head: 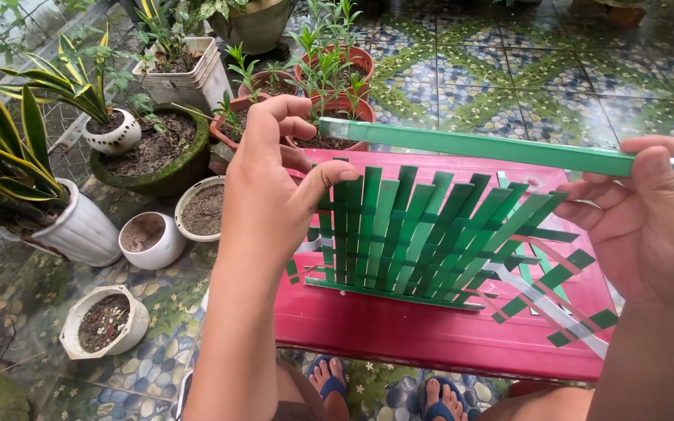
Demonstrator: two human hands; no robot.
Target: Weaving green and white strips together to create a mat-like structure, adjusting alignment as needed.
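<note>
A partly woven mat of green strips [423, 234] stands tilted above a red plastic stool [431, 331]. My left hand [274, 183] pinches the mat's upper left edge with thumb and fingers. My right hand [649, 214] grips the right end of a long folded green strip [501, 148] that runs across the top of the weave. Loose strip ends, green with white and pink backs [555, 300], splay out at the lower right over the stool.
Potted plants crowd the left: a white ribbed pot with a snake plant [79, 230], small white pots of soil [150, 240] [107, 321], a mossy round pot [157, 152], terracotta pots [337, 101]. Patterned wet floor tiles [524, 70] lie beyond. My sandalled feet [384, 390] rest below the stool.
</note>
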